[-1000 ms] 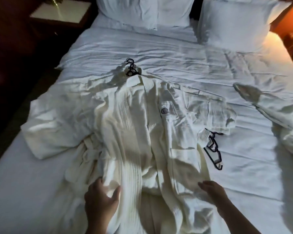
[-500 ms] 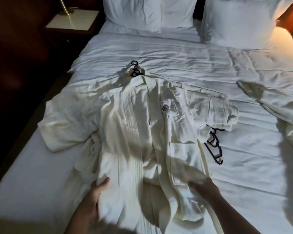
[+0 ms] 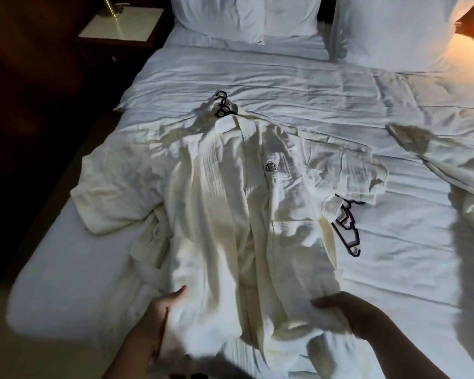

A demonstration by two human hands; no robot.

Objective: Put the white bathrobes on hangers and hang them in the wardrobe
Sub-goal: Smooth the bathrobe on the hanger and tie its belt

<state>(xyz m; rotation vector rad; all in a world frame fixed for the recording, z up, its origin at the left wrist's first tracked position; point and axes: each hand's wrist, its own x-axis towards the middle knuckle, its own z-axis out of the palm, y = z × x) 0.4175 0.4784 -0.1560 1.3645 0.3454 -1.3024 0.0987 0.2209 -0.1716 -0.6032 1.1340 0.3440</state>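
The bathrobe [image 3: 230, 214] lies spread on the bed [image 3: 257, 77], hanger hooks [image 3: 222, 106] at its collar; our left hand [image 3: 163, 307] pinches its lower edge, thumb on top; our right hand [image 3: 350, 310] curls its grip round the other edge; spare hangers [image 3: 346, 228] lie beside it.

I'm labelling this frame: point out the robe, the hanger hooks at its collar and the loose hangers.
robe [image 3: 216, 220]: head view, ribbed front panel.
hanger hooks [image 3: 222, 112]: head view, black loops above the collar.
loose hangers [image 3: 349, 228]: head view, black frame beside the robe's pocket.
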